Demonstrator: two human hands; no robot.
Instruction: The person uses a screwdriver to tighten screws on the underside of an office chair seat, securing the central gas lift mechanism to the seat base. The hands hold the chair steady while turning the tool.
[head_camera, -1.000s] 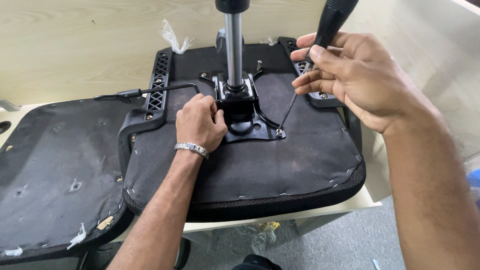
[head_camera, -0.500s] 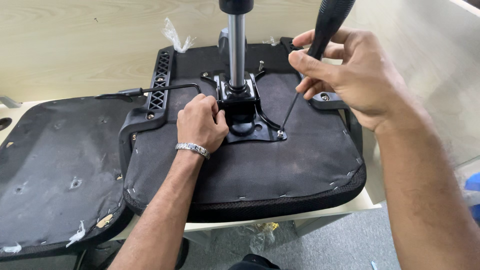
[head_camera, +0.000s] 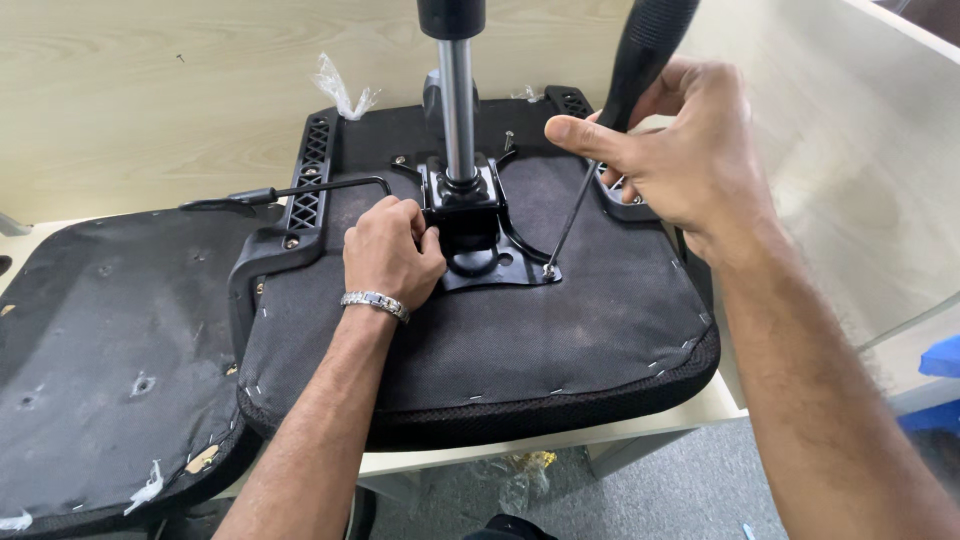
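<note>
Head view: the upturned chair seat (head_camera: 480, 350) lies on the worktop (head_camera: 150, 110), its black mechanism plate (head_camera: 480, 235) already seated. The left hand (head_camera: 392, 252) presses half-curled against the plate; the right hand (head_camera: 680, 150) grips a screwdriver (head_camera: 640, 60), tip in the front-right screw (head_camera: 549, 270). Rear screws appear fitted; this one looks unfinished.

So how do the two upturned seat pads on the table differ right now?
The right seat pad carries a black metal mechanism plate, armrest brackets and a gas column; the left seat pad is bare. The left one's fabric looks torn and holed; the right one's looks intact. Both are black, stapled and underside-up.
</note>
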